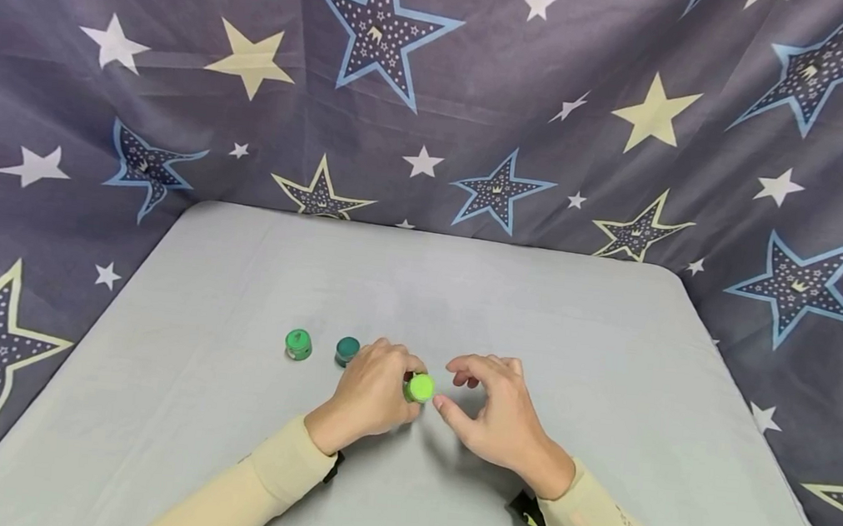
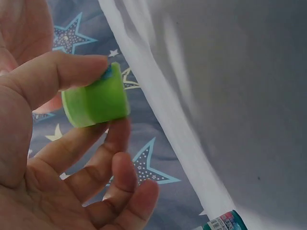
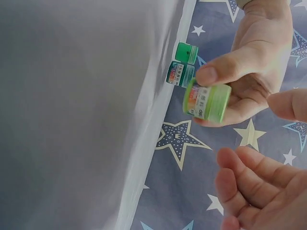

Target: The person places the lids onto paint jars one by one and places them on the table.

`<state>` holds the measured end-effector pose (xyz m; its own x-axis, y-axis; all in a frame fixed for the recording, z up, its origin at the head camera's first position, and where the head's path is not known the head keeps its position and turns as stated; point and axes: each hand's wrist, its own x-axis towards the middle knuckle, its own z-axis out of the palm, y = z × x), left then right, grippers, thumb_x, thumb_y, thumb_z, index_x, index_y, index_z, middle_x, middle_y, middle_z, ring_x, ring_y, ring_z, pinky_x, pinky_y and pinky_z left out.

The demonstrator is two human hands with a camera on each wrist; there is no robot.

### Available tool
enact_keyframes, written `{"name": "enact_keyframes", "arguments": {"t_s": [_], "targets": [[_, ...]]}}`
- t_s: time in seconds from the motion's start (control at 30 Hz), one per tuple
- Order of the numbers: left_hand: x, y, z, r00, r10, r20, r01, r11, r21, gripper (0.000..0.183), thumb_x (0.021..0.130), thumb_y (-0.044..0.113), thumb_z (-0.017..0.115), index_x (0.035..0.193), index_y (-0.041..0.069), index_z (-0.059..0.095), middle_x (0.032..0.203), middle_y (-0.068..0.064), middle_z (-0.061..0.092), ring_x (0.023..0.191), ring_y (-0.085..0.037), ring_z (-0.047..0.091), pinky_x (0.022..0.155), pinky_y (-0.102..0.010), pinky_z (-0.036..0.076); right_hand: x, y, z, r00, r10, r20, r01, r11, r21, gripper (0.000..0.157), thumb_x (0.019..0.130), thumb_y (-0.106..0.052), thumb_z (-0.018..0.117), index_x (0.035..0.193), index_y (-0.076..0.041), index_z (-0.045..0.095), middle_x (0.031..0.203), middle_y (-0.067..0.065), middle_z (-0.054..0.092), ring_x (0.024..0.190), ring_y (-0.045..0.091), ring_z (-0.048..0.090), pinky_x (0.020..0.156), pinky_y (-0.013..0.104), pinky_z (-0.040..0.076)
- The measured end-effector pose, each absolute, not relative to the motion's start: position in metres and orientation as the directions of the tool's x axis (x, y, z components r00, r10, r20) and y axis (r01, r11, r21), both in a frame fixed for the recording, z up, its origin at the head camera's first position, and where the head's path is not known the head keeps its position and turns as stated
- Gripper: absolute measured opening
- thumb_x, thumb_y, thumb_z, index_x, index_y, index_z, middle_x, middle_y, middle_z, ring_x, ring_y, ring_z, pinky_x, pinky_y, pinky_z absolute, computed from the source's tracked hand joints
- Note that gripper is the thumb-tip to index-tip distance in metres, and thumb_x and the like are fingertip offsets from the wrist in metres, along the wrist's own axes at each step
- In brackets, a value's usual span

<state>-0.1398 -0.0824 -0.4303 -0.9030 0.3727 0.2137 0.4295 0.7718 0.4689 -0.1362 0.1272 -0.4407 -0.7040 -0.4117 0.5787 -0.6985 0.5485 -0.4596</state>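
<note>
Between the thumb and fingers of my left hand is a small light green paint jar, its bright green lid facing up in the head view. The right wrist view shows a printed label on this light green jar. Just to its right hovers my right hand, thumb and fingers parted, holding nothing. A dark teal jar stands behind my left hand, partly covered by it. Farther left is a mid-green jar with something small raised on its top.
A pale grey cloth covers the table. Behind and beside it hangs a dark curtain printed with stars. A black strap shows under my right sleeve.
</note>
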Motion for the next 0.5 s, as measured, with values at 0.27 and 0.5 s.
{"name": "enact_keyframes", "arguments": {"t_s": [0.27, 0.5], "targets": [[-0.144, -0.085, -0.436, -0.891, 0.417, 0.182, 0.454, 0.795, 0.403, 0.022, 0.063, 0.006, 0.09, 0.077, 0.017, 0.076, 0.074, 0.005, 0.068, 0.074, -0.021, 0.056, 0.069, -0.038, 0.044, -0.136, 0.127, -0.441, -0.703, -0.411, 0.581, -0.698, 0.555, -0.452, 0.03, 0.079, -0.023, 0.083, 0.106, -0.014, 0.072, 0.085, -0.01, 0.066, 0.077, 0.007, 0.056, 0.079, 0.036, 0.034], [-0.146, -0.086, -0.441, -0.896, 0.418, 0.151, 0.443, 0.814, 0.377, 0.022, 0.063, 0.008, 0.092, 0.078, 0.014, 0.077, 0.074, 0.004, 0.068, 0.071, -0.02, 0.052, 0.066, -0.036, 0.04, -0.136, 0.127, -0.442, -0.713, -0.417, 0.564, -0.689, 0.565, -0.454, 0.031, 0.079, -0.024, 0.083, 0.106, -0.014, 0.072, 0.085, -0.01, 0.066, 0.078, 0.008, 0.057, 0.08, 0.036, 0.035]]}}
